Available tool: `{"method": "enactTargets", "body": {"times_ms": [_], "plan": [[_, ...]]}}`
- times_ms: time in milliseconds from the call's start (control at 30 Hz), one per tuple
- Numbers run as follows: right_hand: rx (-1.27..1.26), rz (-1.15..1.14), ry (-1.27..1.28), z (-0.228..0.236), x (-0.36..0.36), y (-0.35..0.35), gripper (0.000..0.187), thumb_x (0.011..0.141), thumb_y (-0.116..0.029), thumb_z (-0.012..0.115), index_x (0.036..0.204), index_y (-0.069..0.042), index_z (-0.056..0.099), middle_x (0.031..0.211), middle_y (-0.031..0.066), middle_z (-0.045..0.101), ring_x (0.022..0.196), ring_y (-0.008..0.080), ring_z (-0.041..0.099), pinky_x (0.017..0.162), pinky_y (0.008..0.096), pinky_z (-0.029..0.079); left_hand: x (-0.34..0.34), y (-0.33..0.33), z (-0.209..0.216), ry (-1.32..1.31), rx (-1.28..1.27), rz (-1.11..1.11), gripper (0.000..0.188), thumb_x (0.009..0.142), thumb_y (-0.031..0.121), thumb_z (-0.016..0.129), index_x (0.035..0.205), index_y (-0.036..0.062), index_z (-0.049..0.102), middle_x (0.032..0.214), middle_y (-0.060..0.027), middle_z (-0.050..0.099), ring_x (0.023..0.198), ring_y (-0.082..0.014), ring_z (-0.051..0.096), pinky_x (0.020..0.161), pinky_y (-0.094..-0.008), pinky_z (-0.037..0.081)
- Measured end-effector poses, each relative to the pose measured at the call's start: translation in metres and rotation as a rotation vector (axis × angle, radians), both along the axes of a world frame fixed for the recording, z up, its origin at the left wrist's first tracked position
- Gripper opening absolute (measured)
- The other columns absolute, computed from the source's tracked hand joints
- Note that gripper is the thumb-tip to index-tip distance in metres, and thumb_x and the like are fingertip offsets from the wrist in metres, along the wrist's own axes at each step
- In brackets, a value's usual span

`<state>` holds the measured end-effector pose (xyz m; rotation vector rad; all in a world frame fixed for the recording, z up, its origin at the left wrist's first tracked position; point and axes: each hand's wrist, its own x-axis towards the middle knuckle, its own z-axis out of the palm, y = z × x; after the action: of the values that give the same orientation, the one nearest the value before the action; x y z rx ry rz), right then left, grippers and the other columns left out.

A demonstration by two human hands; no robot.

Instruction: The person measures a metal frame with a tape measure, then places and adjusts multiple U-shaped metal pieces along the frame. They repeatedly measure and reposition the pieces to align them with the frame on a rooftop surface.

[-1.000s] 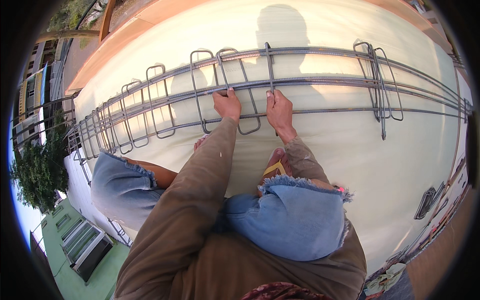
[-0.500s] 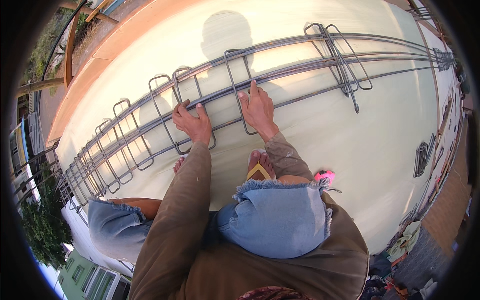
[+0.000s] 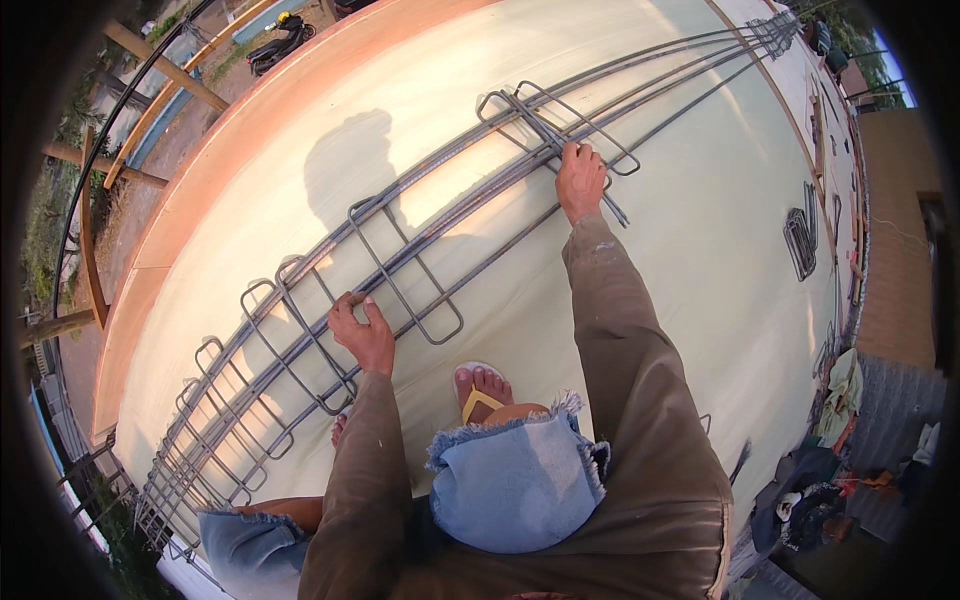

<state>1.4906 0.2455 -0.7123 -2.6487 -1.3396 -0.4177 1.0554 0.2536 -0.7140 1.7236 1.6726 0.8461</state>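
Across the pale flat concrete slab [image 3: 300, 180] runs a long grey steel rebar cage [image 3: 440, 225], left-near to right-far. Left hand [image 3: 362, 332] curls around a bar; right hand [image 3: 580, 180] clamps a bunched rectangular stirrup [image 3: 560, 130]. Spacing step, likely; next needs sliding one stirrup along.

Rebar cage [image 3: 470, 215] runs diagonally across the pale slab [image 3: 690, 250], long bars ringed by rectangular stirrups [image 3: 405, 270]. Left hand [image 3: 362, 335] sits on a bar between two stirrups; open slots either side, but the loops block any slide along the bars. Right hand [image 3: 580, 180] is at a tight stirrup cluster [image 3: 550, 125], little gap there. Slab on the near side of the cage is open except for the sandalled foot [image 3: 483, 390]. Spare stirrup stack [image 3: 800, 240] lies well apart to the right.
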Motion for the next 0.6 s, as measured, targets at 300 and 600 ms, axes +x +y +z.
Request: {"method": "enactTargets", "body": {"times_ms": [300, 600], "plan": [[-0.065, 0.248, -0.220, -0.006, -0.003, -0.009, 0.006, 0.089, -0.013, 0.058, 0.093, -0.010, 0.060, 0.093, 0.0061, 0.057, 0.092, 0.0240, 0.060, 0.076, 0.0401, 0.050, 0.015, 0.005, 0.004, -0.012, 0.079, -0.035, 0.014, 0.093, 0.013, 0.064, 0.104, 0.0044, 0.063, 0.110, -0.0101, 0.061, 0.113, -0.0298, 0.053, 0.099, -0.0472, 0.037], [-0.012, 0.084, -0.001, -0.014, -0.012, 0.002, 0.013, 0.089, -0.011, 0.058, 0.101, -0.006, 0.061, 0.102, 0.0113, 0.060, 0.099, 0.0303, 0.061, 0.082, 0.0446, 0.052, 0.033, 0.001, 0.005, -0.023, 0.040, -0.092, 0.016, 0.093, 0.015, 0.064, 0.106, 0.0070, 0.063, 0.114, -0.0102, 0.061, 0.117, -0.0301, 0.051, 0.104, -0.0486, 0.032]]}}
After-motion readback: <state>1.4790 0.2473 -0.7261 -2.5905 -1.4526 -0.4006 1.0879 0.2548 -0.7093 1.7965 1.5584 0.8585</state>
